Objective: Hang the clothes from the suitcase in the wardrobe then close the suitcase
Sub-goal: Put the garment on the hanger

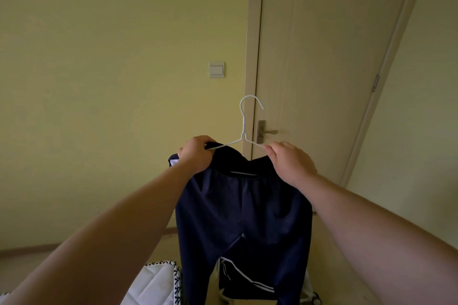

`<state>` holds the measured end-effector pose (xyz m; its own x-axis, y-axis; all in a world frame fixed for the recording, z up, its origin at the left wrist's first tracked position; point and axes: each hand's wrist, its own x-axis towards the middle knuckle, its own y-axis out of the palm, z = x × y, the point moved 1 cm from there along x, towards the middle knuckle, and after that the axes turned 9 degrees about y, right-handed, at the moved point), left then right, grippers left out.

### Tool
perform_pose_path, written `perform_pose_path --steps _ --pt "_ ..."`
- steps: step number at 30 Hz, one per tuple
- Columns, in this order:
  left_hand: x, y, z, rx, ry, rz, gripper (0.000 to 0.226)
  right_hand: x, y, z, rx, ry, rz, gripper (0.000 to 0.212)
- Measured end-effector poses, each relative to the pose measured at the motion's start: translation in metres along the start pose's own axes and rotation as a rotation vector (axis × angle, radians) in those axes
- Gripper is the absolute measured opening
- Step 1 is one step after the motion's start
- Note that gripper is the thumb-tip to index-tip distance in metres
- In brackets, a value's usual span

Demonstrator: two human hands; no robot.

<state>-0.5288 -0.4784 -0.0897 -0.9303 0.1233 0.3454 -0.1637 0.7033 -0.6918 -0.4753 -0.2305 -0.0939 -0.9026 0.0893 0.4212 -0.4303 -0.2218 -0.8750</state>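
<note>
1. Fingers (199,142) of the left hand (195,155) are curling tightly around the left shoulder of a white wire hanger (244,131), clamping the waistband of the navy trousers (243,205) against it.
2. Fingertips (269,149) of the right hand (288,163) are pinching the hanger's right shoulder (the thumb is hiding behind the hand), and the other fingers are folding down over the waistband.
3. The hanger is standing upright in the air between the two hands, its hook opening to the right.
4. The trousers are hanging from the hanger and both hands. Their waistband is sagging in the middle and their legs are dropping to the near edge of the view.
5. Below the legs, a dark garment with white stripes (247,282) is lying near. To its left a white quilted surface (151,282) edged with black cross-stitching is showing (I cannot tell whether it is the suitcase lining).
6. Farther off, a pale door (322,57) with a lever handle (267,131) is filling the right side, and a light switch (217,69) is sitting on the yellow wall (99,82) to its left.
</note>
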Motion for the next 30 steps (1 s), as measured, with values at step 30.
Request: perform_pose_path --steps 30 --pt "0.007 0.004 0.032 0.030 -0.056 -0.188 0.017 -0.016 -0.028 -0.015 -0.179 0.081 -0.299 0.013"
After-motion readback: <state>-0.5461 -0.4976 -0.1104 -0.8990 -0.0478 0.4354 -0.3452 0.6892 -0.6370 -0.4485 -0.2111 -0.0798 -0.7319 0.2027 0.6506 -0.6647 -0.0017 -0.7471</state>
